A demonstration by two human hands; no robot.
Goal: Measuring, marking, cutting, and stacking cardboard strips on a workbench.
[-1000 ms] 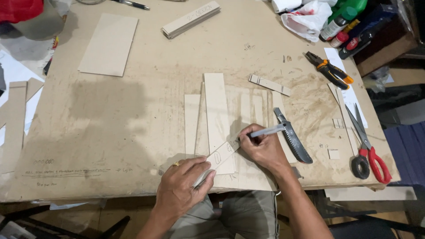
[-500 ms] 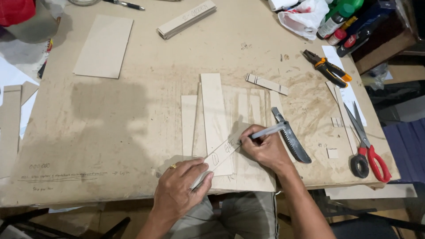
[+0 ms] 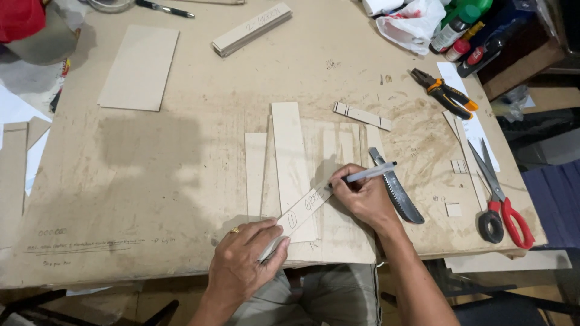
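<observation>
Your left hand (image 3: pixel 244 262) closes its fingers around the near end of a thin wooden strip (image 3: pixel 300 212), pinning it at a slant across the flat boards (image 3: pixel 290 163) at the desk's (image 3: pixel 181 175) front edge so it cannot slide under the nib. Your right hand (image 3: pixel 362 196) grips a marker pen (image 3: pixel 368 174) between thumb and fingers, tip touching the strip's far end, where handwriting already shows. A serrated knife (image 3: pixel 396 193) lies just beside that hand, with red-handled scissors (image 3: pixel 501 202) and pliers (image 3: pixel 446 93) farther right.
</observation>
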